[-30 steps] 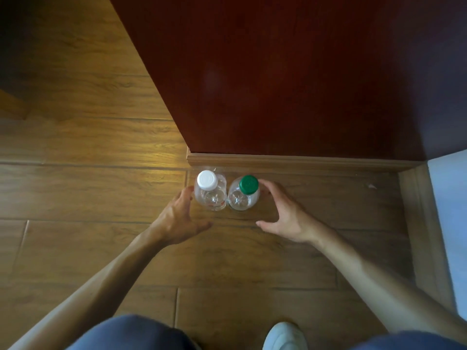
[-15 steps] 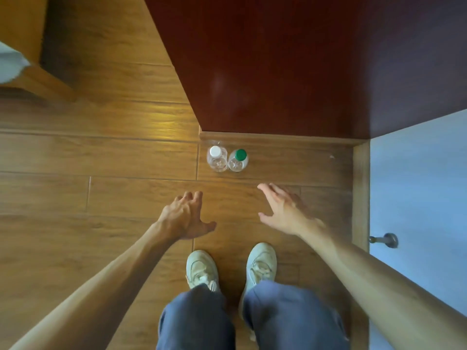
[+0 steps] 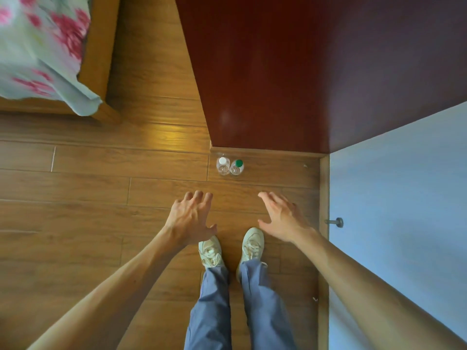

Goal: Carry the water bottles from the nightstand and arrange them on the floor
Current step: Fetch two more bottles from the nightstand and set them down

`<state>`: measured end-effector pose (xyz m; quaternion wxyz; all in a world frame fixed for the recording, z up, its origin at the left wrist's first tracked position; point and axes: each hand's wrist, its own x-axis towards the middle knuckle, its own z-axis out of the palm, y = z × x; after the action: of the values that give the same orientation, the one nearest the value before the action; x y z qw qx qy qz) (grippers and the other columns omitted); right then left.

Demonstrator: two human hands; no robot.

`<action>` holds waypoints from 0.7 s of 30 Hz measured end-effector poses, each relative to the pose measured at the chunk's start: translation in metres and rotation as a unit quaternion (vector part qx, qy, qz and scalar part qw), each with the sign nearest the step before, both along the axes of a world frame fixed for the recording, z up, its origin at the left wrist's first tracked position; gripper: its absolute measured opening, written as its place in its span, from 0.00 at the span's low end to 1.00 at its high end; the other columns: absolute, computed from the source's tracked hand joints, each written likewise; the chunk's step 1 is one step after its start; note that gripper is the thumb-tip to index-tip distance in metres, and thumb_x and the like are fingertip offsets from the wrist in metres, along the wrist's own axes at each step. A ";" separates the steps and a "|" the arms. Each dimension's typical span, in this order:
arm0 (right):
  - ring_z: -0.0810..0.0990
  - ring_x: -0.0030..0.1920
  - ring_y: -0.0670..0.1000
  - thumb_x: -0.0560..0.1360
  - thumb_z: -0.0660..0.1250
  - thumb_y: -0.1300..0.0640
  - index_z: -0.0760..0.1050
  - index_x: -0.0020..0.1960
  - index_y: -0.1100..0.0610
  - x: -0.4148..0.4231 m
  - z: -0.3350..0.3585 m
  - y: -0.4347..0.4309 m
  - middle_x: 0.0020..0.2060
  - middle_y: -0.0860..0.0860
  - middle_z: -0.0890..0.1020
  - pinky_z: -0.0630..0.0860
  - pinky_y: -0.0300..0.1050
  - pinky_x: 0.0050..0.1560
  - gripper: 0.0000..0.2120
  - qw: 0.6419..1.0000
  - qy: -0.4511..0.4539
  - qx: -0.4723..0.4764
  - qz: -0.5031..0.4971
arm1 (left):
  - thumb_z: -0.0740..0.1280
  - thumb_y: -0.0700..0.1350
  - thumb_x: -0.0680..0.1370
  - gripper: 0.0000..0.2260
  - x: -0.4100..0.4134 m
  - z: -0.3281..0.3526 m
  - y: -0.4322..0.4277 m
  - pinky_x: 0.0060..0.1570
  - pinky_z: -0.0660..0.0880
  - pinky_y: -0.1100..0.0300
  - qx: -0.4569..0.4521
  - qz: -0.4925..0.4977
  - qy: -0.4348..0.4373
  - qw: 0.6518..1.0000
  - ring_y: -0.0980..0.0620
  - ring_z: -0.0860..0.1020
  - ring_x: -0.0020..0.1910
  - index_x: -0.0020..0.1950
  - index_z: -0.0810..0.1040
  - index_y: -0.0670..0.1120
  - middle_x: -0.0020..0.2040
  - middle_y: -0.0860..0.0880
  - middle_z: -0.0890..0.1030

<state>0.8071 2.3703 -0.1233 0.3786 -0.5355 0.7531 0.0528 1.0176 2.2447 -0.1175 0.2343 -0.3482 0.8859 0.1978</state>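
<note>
Two clear water bottles stand upright side by side on the wooden floor [image 3: 101, 188], touching each other, just in front of a dark red wooden panel. The left bottle [image 3: 223, 166] has a white cap and the right bottle [image 3: 237, 167] a green cap. My left hand [image 3: 190, 218] hovers well above the floor with spread fingers and holds nothing. At the same height my right hand [image 3: 281, 218] is also empty with its fingers apart. Both hands are clear of the bottles. No nightstand is in view.
The dark red wooden panel [image 3: 290, 72] fills the upper right. A pale blue door [image 3: 404, 210] with a doorstop [image 3: 334, 222] is at the right. A bed with a floral sheet [image 3: 38, 51] sits at the upper left. My feet in pale shoes [image 3: 231, 248] stand below the bottles.
A second ago my hands were right at the two bottles on the floor. They have let go and drawn back, and my view has risen, so the bottles look smaller.
</note>
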 end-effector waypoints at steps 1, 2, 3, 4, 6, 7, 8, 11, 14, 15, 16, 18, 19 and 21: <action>0.70 0.69 0.54 0.77 0.67 0.47 0.59 0.75 0.53 0.002 0.016 0.002 0.69 0.51 0.71 0.71 0.53 0.65 0.31 1.000 0.005 0.001 0.003 | 0.68 0.63 0.70 0.35 0.002 0.015 0.001 0.53 0.76 0.50 -0.004 -0.002 0.001 1.000 0.45 0.74 0.62 0.71 0.66 0.47 0.63 0.47 0.74; 0.70 0.69 0.54 0.77 0.67 0.47 0.59 0.75 0.53 0.003 0.032 0.004 0.69 0.51 0.71 0.71 0.53 0.65 0.31 1.000 0.007 0.004 0.004 | 0.68 0.62 0.71 0.34 0.004 0.029 0.001 0.53 0.76 0.50 -0.005 -0.001 0.003 1.000 0.45 0.74 0.62 0.71 0.66 0.47 0.63 0.47 0.74; 0.71 0.68 0.54 0.77 0.67 0.47 0.59 0.75 0.53 0.005 0.046 0.006 0.69 0.52 0.71 0.72 0.53 0.64 0.31 1.000 0.006 0.006 0.003 | 0.68 0.62 0.71 0.34 0.005 0.043 0.001 0.53 0.76 0.49 -0.003 0.002 0.005 1.000 0.44 0.74 0.62 0.71 0.66 0.47 0.63 0.47 0.74; 0.72 0.67 0.54 0.78 0.67 0.48 0.58 0.75 0.53 0.006 0.061 0.007 0.69 0.52 0.71 0.73 0.53 0.64 0.31 1.000 0.003 0.007 -0.001 | 0.68 0.62 0.70 0.34 0.007 0.056 0.000 0.54 0.76 0.49 0.001 0.009 0.010 1.000 0.44 0.73 0.62 0.71 0.66 0.47 0.64 0.47 0.74; 0.74 0.64 0.54 0.77 0.68 0.50 0.59 0.76 0.52 0.007 0.089 0.006 0.68 0.51 0.70 0.74 0.51 0.60 0.31 1.000 -0.005 -0.003 -0.012 | 0.69 0.61 0.70 0.34 0.011 0.085 -0.005 0.53 0.76 0.49 0.009 0.035 0.022 0.999 0.44 0.73 0.63 0.71 0.66 0.47 0.64 0.47 0.74; 0.75 0.63 0.54 0.77 0.68 0.51 0.59 0.75 0.51 0.007 0.102 0.006 0.68 0.51 0.70 0.74 0.50 0.56 0.31 1.000 -0.010 -0.008 -0.020 | 0.70 0.61 0.70 0.35 0.014 0.099 -0.008 0.52 0.75 0.49 0.014 0.048 0.027 0.998 0.43 0.73 0.63 0.72 0.66 0.48 0.64 0.47 0.74; 0.75 0.62 0.54 0.77 0.68 0.51 0.60 0.75 0.51 0.008 0.115 0.005 0.68 0.51 0.70 0.74 0.49 0.53 0.30 0.999 -0.012 -0.014 -0.028 | 0.70 0.61 0.70 0.35 0.017 0.111 -0.011 0.51 0.75 0.49 0.018 0.058 0.031 0.998 0.43 0.73 0.63 0.72 0.66 0.48 0.64 0.46 0.74; 0.76 0.60 0.55 0.77 0.68 0.51 0.61 0.74 0.50 0.014 0.148 0.003 0.68 0.51 0.69 0.76 0.50 0.50 0.29 0.999 -0.007 -0.032 -0.038 | 0.71 0.61 0.69 0.34 0.028 0.142 -0.015 0.49 0.75 0.49 0.013 0.082 0.032 0.996 0.43 0.73 0.62 0.71 0.66 0.49 0.63 0.47 0.74; 0.76 0.60 0.54 0.78 0.68 0.52 0.61 0.74 0.51 0.024 0.175 -0.004 0.68 0.51 0.68 0.74 0.48 0.48 0.28 0.998 -0.015 -0.041 -0.037 | 0.71 0.61 0.69 0.34 0.037 0.168 -0.018 0.50 0.75 0.48 0.002 0.106 0.024 0.994 0.43 0.71 0.62 0.70 0.66 0.49 0.64 0.46 0.73; 0.76 0.60 0.54 0.78 0.67 0.53 0.61 0.75 0.52 0.029 0.181 -0.007 0.68 0.51 0.67 0.73 0.47 0.48 0.28 0.998 -0.021 -0.044 -0.037 | 0.71 0.60 0.69 0.34 0.039 0.176 -0.019 0.50 0.75 0.48 -0.005 0.114 0.025 0.993 0.43 0.71 0.62 0.70 0.66 0.49 0.64 0.46 0.73; 0.75 0.60 0.54 0.78 0.67 0.53 0.61 0.75 0.52 0.034 0.188 -0.010 0.68 0.51 0.67 0.70 0.45 0.48 0.28 0.998 -0.028 -0.047 -0.033 | 0.71 0.60 0.69 0.33 0.041 0.183 -0.019 0.51 0.75 0.48 -0.011 0.122 0.028 0.992 0.43 0.71 0.62 0.70 0.66 0.49 0.64 0.46 0.73; 0.74 0.62 0.53 0.79 0.67 0.55 0.61 0.76 0.53 0.044 0.201 -0.019 0.68 0.51 0.67 0.66 0.42 0.51 0.28 0.997 -0.042 -0.056 -0.020 | 0.70 0.60 0.69 0.33 0.047 0.197 -0.019 0.51 0.75 0.48 -0.023 0.139 0.039 0.989 0.43 0.71 0.62 0.70 0.67 0.49 0.63 0.46 0.73; 0.73 0.62 0.53 0.79 0.67 0.55 0.60 0.76 0.53 0.050 0.206 -0.023 0.68 0.51 0.67 0.65 0.41 0.53 0.28 0.997 -0.046 -0.061 -0.012 | 0.70 0.60 0.70 0.32 0.050 0.203 -0.018 0.51 0.75 0.49 -0.029 0.143 0.042 0.988 0.44 0.71 0.61 0.70 0.67 0.49 0.63 0.46 0.73; 0.72 0.64 0.54 0.78 0.67 0.55 0.60 0.76 0.53 0.061 0.215 -0.033 0.68 0.52 0.67 0.65 0.43 0.58 0.29 0.996 -0.050 -0.069 -0.002 | 0.69 0.60 0.70 0.32 0.056 0.212 -0.019 0.52 0.74 0.50 -0.039 0.147 0.046 0.987 0.44 0.71 0.61 0.70 0.67 0.49 0.63 0.47 0.73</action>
<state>0.8679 2.3369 0.0919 0.3779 -0.5607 0.7362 -0.0271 1.0739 2.2253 0.0946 0.1483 -0.4737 0.8420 0.2112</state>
